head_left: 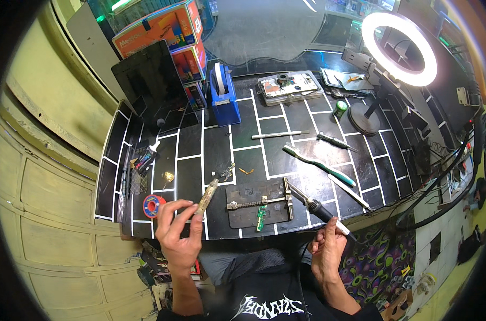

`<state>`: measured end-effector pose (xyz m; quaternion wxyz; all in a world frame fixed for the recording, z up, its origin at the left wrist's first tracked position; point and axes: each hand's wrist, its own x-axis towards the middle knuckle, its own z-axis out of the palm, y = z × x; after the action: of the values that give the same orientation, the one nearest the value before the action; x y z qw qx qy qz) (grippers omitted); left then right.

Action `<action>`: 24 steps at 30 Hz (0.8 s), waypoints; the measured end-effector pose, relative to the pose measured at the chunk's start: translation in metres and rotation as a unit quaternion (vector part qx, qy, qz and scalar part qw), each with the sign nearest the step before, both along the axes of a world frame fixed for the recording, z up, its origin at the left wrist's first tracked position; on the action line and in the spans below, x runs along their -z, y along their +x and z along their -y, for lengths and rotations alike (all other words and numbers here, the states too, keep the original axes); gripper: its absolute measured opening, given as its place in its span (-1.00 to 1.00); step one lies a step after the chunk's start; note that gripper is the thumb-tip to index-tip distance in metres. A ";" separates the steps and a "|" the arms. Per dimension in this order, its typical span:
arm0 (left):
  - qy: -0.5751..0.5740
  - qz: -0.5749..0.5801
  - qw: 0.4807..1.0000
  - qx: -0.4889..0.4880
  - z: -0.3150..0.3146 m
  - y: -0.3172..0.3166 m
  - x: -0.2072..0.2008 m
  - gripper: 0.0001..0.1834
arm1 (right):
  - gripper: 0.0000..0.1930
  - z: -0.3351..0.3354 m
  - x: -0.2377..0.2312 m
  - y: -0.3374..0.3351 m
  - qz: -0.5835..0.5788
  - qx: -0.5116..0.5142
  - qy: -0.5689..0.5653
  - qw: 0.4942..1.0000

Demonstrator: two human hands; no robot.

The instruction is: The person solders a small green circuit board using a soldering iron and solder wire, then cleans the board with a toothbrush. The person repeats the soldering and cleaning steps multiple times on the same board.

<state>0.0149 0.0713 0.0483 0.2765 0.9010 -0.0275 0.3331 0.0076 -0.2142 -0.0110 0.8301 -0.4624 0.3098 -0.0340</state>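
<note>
My left hand (179,235) pinches a slim, yellowish-brown tube (207,197) with a narrow pale tip, which may be a flux syringe. My right hand (329,249) is closed round the handle of a soldering iron (322,212), its metal tip pointing up and left. Between the hands lies a dark clamp holder (248,213) with a metal rod and jaws. A small green circuit board (261,218) is at its jaw, jutting toward me. The iron's tip ends close to the holder's right end; I cannot tell whether they touch.
Left of the holder is a red-rimmed solder spool (154,205). A green toothbrush (320,165), tweezers (277,135) and a screwdriver (336,142) lie beyond the iron. Farther back stand a blue tape dispenser (224,99) and a lit ring lamp (367,24). Black cables (441,206) hang at right.
</note>
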 end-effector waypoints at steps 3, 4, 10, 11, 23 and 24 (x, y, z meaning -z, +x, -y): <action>-0.021 -0.002 1.000 0.022 0.008 -0.001 0.003 -0.85 | -0.62 0.006 -0.006 -0.009 0.003 -0.051 0.011 0.999; -0.021 0.005 0.999 0.028 0.010 -0.001 0.004 -0.86 | -0.63 0.009 -0.013 -0.015 0.016 -0.086 0.009 0.996; -0.055 0.018 0.997 0.050 0.015 -0.003 0.009 -0.87 | -0.83 0.049 -0.082 0.026 0.182 -0.193 -0.405 0.875; -0.058 0.020 0.997 0.052 0.016 -0.004 0.009 -0.87 | -0.86 0.058 -0.088 0.050 0.236 -0.180 -0.516 0.804; -0.105 0.023 0.987 0.120 0.044 -0.003 0.005 -0.84 | -0.64 0.111 -0.039 0.328 0.142 -0.244 -0.811 0.512; -0.101 0.026 0.988 0.114 0.042 -0.005 0.003 -0.86 | -0.63 0.095 -0.052 0.317 0.142 -0.250 -0.805 0.520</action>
<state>0.0096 0.0291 0.0449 0.4016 0.8505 -0.1037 0.3234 0.3244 -0.3088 0.0415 0.1116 -0.9808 -0.0997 -0.1253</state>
